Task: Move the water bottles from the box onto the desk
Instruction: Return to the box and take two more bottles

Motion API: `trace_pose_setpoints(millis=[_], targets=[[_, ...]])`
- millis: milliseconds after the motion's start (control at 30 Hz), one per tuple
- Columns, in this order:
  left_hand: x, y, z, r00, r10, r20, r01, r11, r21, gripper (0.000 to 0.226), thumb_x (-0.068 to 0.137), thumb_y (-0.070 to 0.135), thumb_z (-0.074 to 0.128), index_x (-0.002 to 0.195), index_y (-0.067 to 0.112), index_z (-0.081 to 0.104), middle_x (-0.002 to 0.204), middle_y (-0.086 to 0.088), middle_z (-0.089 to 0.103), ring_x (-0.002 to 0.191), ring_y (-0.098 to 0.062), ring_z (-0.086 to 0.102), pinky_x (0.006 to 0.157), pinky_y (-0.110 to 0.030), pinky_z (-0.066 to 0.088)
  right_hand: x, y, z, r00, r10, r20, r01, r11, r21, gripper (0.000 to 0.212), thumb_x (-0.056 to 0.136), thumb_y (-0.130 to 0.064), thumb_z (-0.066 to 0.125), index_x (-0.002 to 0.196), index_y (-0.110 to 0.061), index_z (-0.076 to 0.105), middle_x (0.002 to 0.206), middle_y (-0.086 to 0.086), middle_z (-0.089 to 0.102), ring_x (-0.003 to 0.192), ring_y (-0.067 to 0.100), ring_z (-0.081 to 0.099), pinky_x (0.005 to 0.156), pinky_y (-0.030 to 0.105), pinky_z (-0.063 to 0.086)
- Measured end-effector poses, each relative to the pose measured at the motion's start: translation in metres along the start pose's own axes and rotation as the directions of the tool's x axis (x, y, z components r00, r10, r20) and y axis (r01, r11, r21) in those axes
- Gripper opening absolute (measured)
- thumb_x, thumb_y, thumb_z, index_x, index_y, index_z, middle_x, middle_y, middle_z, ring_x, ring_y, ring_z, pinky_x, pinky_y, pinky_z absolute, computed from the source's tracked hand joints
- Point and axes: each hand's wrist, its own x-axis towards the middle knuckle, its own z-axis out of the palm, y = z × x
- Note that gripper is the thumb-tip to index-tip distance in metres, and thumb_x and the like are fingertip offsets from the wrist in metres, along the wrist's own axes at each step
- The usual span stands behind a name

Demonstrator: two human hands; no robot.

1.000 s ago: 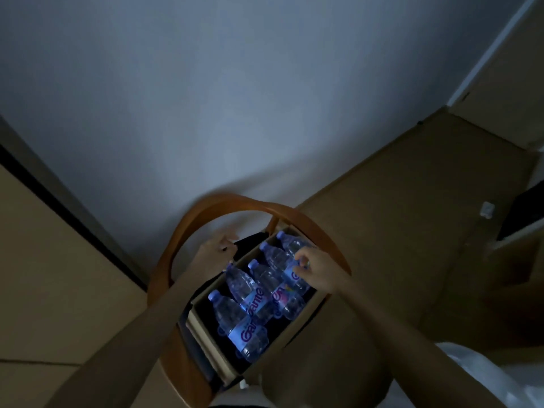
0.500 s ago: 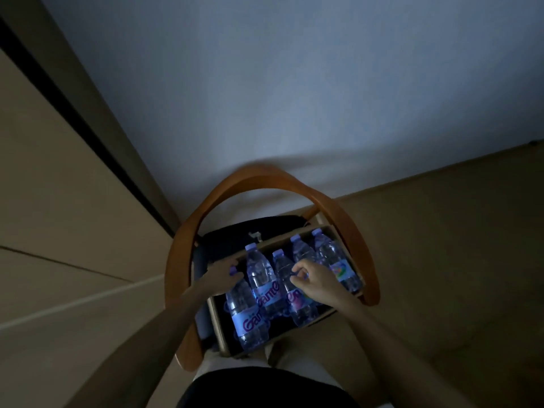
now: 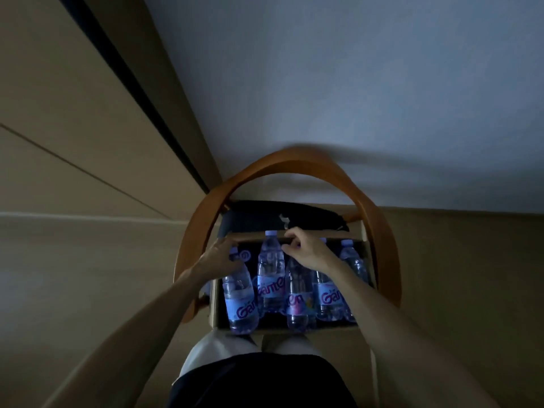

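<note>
Inside the brown cardboard box (image 3: 219, 307) lie 5 clear plastic water bottles (image 3: 270, 278); left hand (image 3: 219, 257) grips the leftmost one, right hand (image 3: 306, 248) pinches a middle one's neck.

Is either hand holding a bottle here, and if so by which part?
Left hand grips the leftmost bottle at its neck; right hand pinches the third bottle near its cap.

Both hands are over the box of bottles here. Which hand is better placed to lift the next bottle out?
Probably the left hand: its grip already wraps the neck of the leftmost water bottle in the cardboard box. The right hand has curled fingers over the middle bottles' tops, its hold unclear.
</note>
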Motion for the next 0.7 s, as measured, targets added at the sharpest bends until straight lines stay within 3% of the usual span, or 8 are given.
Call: trace_pose_setpoints(millis=[100,200,300,367,500,567,700], targets=[[-0.011,-0.003,0.000,0.994,-0.086,-0.061,0.083,0.995,-0.049,0.049,0.087,0.033,0.067,0.129,0.014,0.051,0.135,-0.012,0.046,0.121,-0.028,0.051,0.091,-0.030,0.042,0.023,-0.016,-0.001,0.996,-0.069,0.050,0.073,0.994,-0.080,0.053,0.097,-0.039,0.057,0.144,-0.022,0.040,0.106,0.001,0.057,0.082,0.012,0.055,0.068,0.026,0.042],[-0.024,-0.007,0.005,0.985,-0.138,-0.105,0.125,0.985,-0.120,0.044,0.089,0.031,0.065,0.126,0.012,0.051,0.128,-0.014,0.050,0.116,-0.030,0.052,0.092,-0.035,0.044,0.045,-0.026,0.002,0.991,-0.062,0.123,0.083,0.982,-0.171,0.063,0.094,-0.049,0.056,0.149,-0.027,0.034,0.134,0.011,0.049,0.108,0.022,0.057,0.081,0.030,0.044],[-0.036,-0.013,0.010,0.958,-0.203,-0.203,0.160,0.965,-0.209,0.040,0.085,0.025,0.067,0.119,0.010,0.052,0.118,-0.015,0.053,0.110,-0.032,0.053,0.090,-0.038,0.045,0.062,-0.029,0.008,0.985,-0.004,0.174,0.053,0.959,-0.278,0.060,0.091,-0.057,0.055,0.141,-0.027,0.044,0.146,0.016,0.038,0.130,0.031,0.045,0.084,0.031,0.037],[-0.042,-0.020,0.013,0.935,-0.254,-0.247,0.191,0.949,-0.252,0.034,0.083,0.023,0.066,0.112,0.010,0.054,0.112,-0.014,0.055,0.105,-0.033,0.054,0.089,-0.040,0.045,0.067,-0.029,0.012,0.983,0.014,0.185,0.047,0.945,-0.325,0.048,0.089,-0.059,0.056,0.124,-0.025,0.052,0.135,0.013,0.045,0.120,0.029,0.051,0.079,0.032,0.039],[-0.055,-0.033,0.014,0.925,-0.267,-0.271,0.195,0.944,-0.265,0.017,0.082,0.031,0.064,0.095,0.025,0.054,0.104,-0.005,0.060,0.097,-0.028,0.058,0.079,-0.032,0.044,0.066,-0.026,0.016,0.989,-0.024,0.144,0.077,0.924,-0.373,0.040,0.087,-0.061,0.056,0.100,-0.024,0.047,0.094,0.000,0.048,0.076,0.016,0.054,0.060,0.031,0.042],[-0.061,-0.036,0.014,0.930,-0.245,-0.273,0.172,0.949,-0.265,0.016,0.082,0.038,0.061,0.086,0.035,0.046,0.096,0.001,0.062,0.088,-0.025,0.059,0.071,-0.030,0.041,0.063,-0.029,0.016,0.990,-0.022,0.141,0.076,0.919,-0.386,0.041,0.085,-0.065,0.055,0.090,-0.025,0.045,0.080,-0.006,0.041,0.071,0.016,0.055,0.059,0.030,0.042],[-0.068,-0.030,0.020,0.910,-0.226,-0.348,0.152,0.962,-0.228,0.030,0.084,0.058,0.057,0.081,0.033,0.040,0.075,0.007,0.058,0.069,-0.021,0.055,0.063,-0.032,0.043,0.059,-0.038,0.017,0.991,-0.038,0.131,0.090,0.902,-0.422,0.045,0.080,-0.071,0.050,0.079,-0.027,0.041,0.079,-0.003,0.053,0.067,0.016,0.054,0.054,0.031,0.038]])
